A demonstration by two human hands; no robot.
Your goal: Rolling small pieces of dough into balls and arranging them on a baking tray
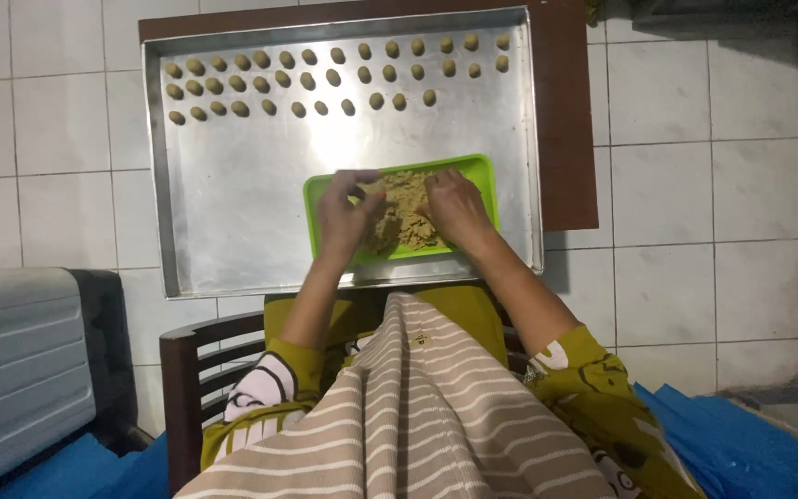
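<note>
A large metal baking tray (233, 194) lies on a brown board on the tiled floor. Several small tan dough balls (307, 79) sit in rows along its far edge. On the tray's near part rests a green rectangular tray (477, 171) holding a heap of brown dough (404, 208). My left hand (348, 217) is over the dough's left side with fingers curled into it. My right hand (454, 205) presses on the dough's right side. Whether either hand has pinched off a piece is hidden.
The brown board (567, 120) sticks out to the right of the metal tray. A dark wooden chair (191, 370) stands under my lap. A grey ribbed container (16, 370) is at lower left, with blue sheeting (741, 444) at lower right.
</note>
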